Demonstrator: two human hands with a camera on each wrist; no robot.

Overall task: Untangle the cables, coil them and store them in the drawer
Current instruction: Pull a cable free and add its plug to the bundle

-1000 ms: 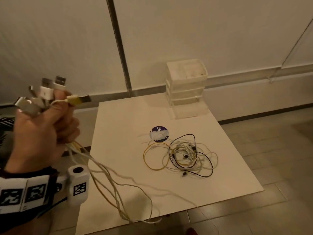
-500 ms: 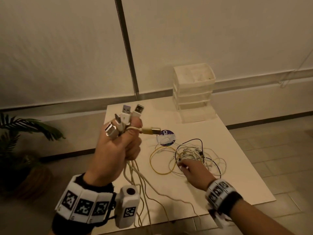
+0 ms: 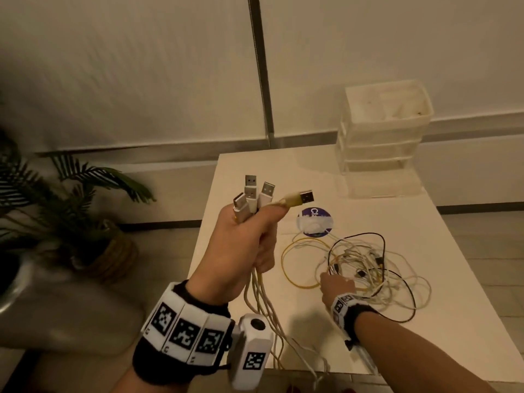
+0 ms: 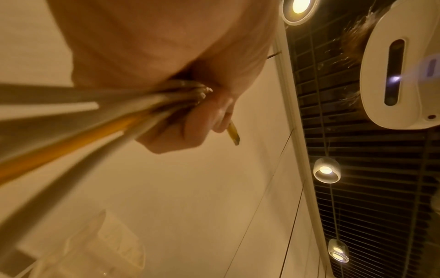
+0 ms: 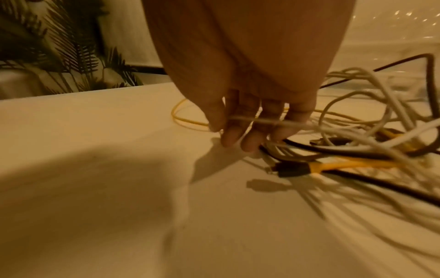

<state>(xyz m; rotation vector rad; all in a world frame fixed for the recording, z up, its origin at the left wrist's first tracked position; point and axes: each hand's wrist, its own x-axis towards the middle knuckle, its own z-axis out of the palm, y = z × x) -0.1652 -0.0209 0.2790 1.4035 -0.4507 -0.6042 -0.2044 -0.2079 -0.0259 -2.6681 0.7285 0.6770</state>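
My left hand (image 3: 246, 251) is raised over the table's left edge and grips a bundle of white and yellow cables (image 3: 261, 296). Their USB plugs (image 3: 255, 197) stick up out of the fist, and the cords hang down past the table's front edge. In the left wrist view the fingers (image 4: 190, 116) curl round the same cords (image 4: 107, 120). A tangle of white, yellow and black cables (image 3: 374, 268) lies mid-table. My right hand (image 3: 337, 285) is at its left side, and thumb and fingers (image 5: 238, 122) pinch a white cable (image 5: 281, 123) lifted off the table.
A translucent plastic drawer unit (image 3: 382, 137) stands at the white table's (image 3: 467, 307) back right. A round purple label (image 3: 314, 222) lies behind the tangle. A potted plant (image 3: 71, 208) stands on the floor to the left. A wall is close behind.
My right hand has come into view and reached the tangle. The left hand, still gripping the bundle, now sits nearer the table as the view swung left.
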